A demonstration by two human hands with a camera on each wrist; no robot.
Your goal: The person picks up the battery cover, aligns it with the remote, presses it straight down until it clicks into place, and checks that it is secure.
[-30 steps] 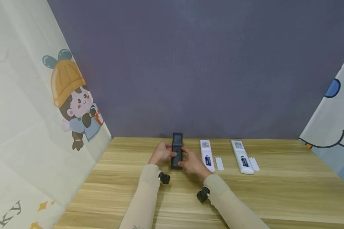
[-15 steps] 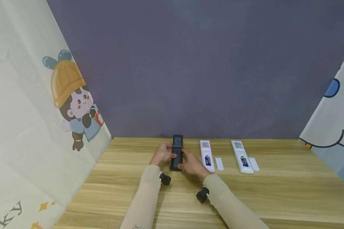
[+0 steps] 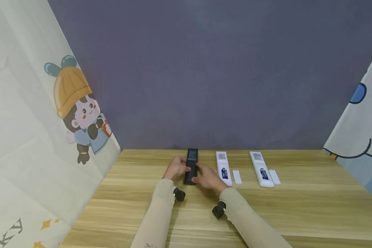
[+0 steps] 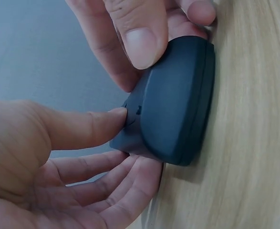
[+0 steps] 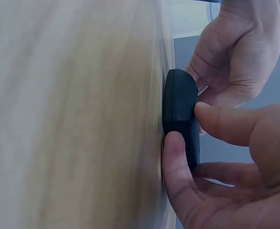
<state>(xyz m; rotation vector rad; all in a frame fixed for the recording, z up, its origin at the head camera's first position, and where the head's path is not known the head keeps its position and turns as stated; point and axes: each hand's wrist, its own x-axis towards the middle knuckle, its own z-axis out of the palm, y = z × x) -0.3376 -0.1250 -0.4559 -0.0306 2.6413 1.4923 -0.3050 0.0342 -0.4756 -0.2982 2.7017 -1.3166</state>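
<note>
A black remote point(image 3: 191, 168) lies back side up on the wooden table, its far end near the dark wall. My left hand point(image 3: 175, 167) grips its left side, thumb on top of the back. From the right, my right hand point(image 3: 209, 177) holds the near part, thumb on the top face and fingers along the edge. In the left wrist view the remote point(image 4: 173, 105) shows its rounded end, between the left hand point(image 4: 73, 162) and the other hand's thumb. The right wrist view has the remote point(image 5: 181, 102) against the table, pinched by the right hand point(image 5: 235, 162).
To the right lie two white remotes point(image 3: 224, 165) point(image 3: 261, 165) with battery bays uncovered and blue batteries inside. Beside each is a white cover point(image 3: 237, 176) point(image 3: 274, 176). A dark wall point(image 3: 204, 69) stands behind the table point(image 3: 111, 213), with printed cloths at both sides.
The black remote's far end has come slightly nearer and lower in the head view. Both hands keep their hold, the left one having shifted very slightly.
</note>
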